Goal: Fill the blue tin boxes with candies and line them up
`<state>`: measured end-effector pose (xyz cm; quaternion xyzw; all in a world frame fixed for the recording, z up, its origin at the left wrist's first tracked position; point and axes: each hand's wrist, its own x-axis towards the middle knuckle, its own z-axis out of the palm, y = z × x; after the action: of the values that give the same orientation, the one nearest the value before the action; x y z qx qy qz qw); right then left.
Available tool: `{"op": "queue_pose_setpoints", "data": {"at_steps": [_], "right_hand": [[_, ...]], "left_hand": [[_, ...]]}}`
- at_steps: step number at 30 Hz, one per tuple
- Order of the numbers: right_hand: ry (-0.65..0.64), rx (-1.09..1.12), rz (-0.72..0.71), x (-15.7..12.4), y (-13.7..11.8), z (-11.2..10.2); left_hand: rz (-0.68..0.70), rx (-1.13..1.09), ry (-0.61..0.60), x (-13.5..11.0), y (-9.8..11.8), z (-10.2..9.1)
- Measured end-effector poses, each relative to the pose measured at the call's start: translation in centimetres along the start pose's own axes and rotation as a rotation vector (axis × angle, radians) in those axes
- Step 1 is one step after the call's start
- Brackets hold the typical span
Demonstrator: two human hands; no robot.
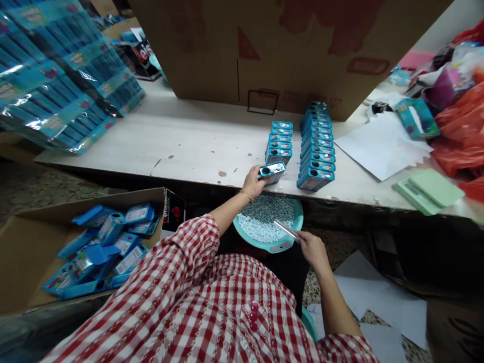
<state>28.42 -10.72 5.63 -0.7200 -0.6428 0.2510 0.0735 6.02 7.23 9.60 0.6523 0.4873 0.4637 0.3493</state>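
Note:
At the table's front edge, my left hand (254, 182) is closed around a small blue box (274, 174) whose top shows a dark round hole and some white. A short row of similar blue boxes (280, 143) stands just behind it. My right hand (312, 248) grips a shiny metal scoop (286, 230), its far end over the white pellets (264, 217). These pellets fill a turquoise basin (298, 214) below the table edge. To the right of the held box, a longer row of blue boxes (316, 151) stands on the tabletop.
A big cardboard carton (295, 55) stands behind the rows. Plastic-wrapped blue packs (56, 80) are stacked at left. An open carton (34, 227) with several blue boxes lies lower left. On the right are a pale green scale (427, 190), white paper (381, 146) and red plastic bags (461, 131).

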Motion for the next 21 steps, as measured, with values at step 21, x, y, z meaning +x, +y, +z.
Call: {"op": "queue_pose_setpoints", "data": {"at_steps": [21], "right_hand": [[-0.225, 0.555, 0.160, 5.0, -0.5, 7.3]], "left_hand": [[-0.746, 0.844, 0.409, -15.9, -11.1, -30.3]]}}
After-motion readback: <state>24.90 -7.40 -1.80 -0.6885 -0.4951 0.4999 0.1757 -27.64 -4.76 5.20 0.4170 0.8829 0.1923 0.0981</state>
